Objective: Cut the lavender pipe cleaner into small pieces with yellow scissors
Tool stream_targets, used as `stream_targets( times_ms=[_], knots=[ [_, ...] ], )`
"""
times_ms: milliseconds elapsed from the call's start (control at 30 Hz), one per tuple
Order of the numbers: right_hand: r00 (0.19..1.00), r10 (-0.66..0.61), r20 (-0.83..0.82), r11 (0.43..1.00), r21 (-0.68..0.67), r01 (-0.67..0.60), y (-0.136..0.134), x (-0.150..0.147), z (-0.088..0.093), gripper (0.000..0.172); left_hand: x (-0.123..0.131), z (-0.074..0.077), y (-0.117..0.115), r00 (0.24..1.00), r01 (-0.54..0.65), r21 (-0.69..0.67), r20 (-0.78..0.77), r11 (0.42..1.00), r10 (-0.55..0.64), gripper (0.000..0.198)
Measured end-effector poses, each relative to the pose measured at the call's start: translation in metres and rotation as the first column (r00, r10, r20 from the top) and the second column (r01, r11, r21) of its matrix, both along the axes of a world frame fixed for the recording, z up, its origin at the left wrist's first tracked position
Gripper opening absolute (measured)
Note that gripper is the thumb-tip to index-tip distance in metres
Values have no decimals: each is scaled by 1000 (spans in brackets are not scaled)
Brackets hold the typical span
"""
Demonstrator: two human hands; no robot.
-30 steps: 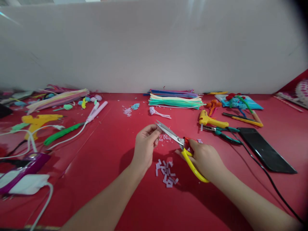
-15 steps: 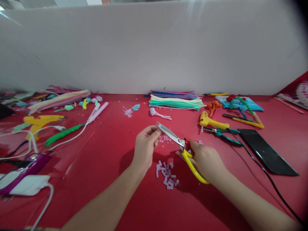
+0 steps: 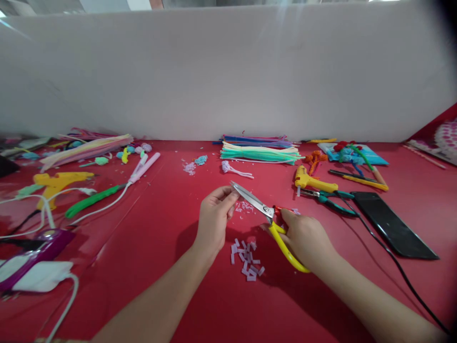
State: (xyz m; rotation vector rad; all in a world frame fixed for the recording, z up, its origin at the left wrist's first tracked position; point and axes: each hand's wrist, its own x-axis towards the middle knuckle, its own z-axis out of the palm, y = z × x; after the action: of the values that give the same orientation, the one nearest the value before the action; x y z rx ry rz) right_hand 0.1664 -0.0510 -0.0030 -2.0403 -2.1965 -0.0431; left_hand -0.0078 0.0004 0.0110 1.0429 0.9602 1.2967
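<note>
My right hand (image 3: 307, 240) is closed around the handles of a pair of scissors (image 3: 253, 199), one handle yellow and one red. The blades point up and left, their tips close to the fingertips of my left hand (image 3: 216, 214). Those left fingers are pinched together; whatever lies between them is too small or hidden to make out. Tiny pale lilac clippings (image 3: 244, 206) lie under the blades. Nearer me is a loose pile of short lilac strips (image 3: 247, 259). Beyond the blades rests a lilac fuzzy piece with thin stems (image 3: 235, 169).
Bundled pipe cleaners (image 3: 260, 153) lie along the white wall. To the right are a yellow glue gun (image 3: 314, 181), pliers (image 3: 330, 200) and a black phone (image 3: 392, 226) with a cable. Leftward sit another yellow glue gun (image 3: 62, 181), a pink heated tool (image 3: 144, 167) and a purple power strip (image 3: 43, 255).
The view has shifted very slightly. Both hands and the scissors keep nearly the same pose, with the blades almost closed in both frames.
</note>
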Motion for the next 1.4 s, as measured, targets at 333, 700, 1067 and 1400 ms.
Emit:
stream_targets(
  times_ms=[333, 700, 1067, 1400],
  knots=[
    [991, -131, 21, 991, 22, 131, 4, 10, 9, 38, 1, -1, 0, 999, 33, 35, -39, 999, -32, 16],
    [854, -45, -519, 999, -32, 33, 5, 1, 5, 24, 11, -5, -5, 920, 174, 41, -364, 984, -147, 11],
    [618, -57, -784, 998, -47, 32, 4, -3, 6, 15, 20, -7, -19, 758, 413, 134, -599, 901, -258, 8],
    [509, -134, -850, 983, -178, -39, 3, -7, 13, 14, 14, -7, -10, 789, 493, -97, -368, 864, -492, 17]
  ],
)
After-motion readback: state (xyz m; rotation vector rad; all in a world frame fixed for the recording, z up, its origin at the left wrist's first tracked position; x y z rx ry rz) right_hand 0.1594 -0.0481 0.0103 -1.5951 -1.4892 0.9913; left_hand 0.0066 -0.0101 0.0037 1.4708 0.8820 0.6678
